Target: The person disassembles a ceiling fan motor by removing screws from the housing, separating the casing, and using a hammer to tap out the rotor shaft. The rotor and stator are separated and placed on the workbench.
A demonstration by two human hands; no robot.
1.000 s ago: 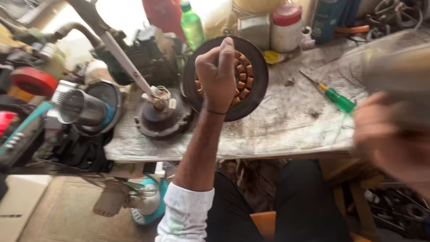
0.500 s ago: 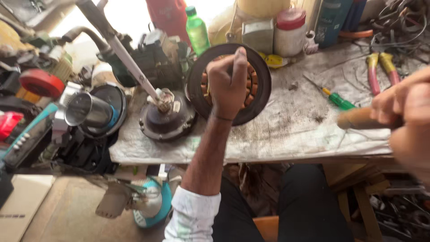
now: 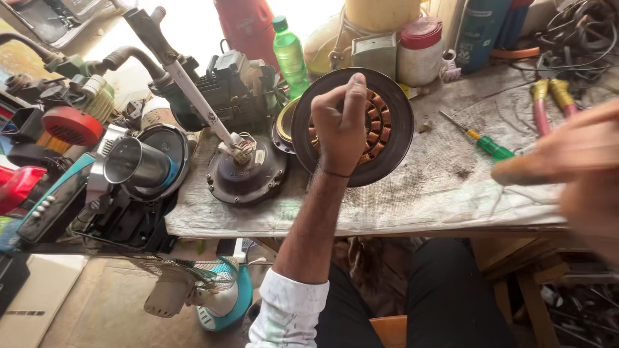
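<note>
My left hand (image 3: pixel 340 124) is closed on the middle of a dark round fan motor housing (image 3: pixel 394 109) that lies on the workbench, its ring of copper windings (image 3: pixel 375 122) showing around my fist. What the fingers pinch at the centre is hidden. My right hand (image 3: pixel 570 153) is close to the camera and blurred at the right edge, gripping a brown wooden handle (image 3: pixel 516 173) that points left. A green-handled screwdriver (image 3: pixel 485 143) lies on the bench between both hands.
A second motor cover with a long shaft (image 3: pixel 245 171) sits left of the housing. A green bottle (image 3: pixel 289 57), jars and a red container line the back. Pliers with red and yellow grips (image 3: pixel 548 103) lie far right. Appliance parts crowd the left; a small fan (image 3: pixel 213 290) stands on the floor.
My right hand came in from the right and rose closer to the camera, now clearly holding the wooden handle. My left hand stayed on the housing's centre.
</note>
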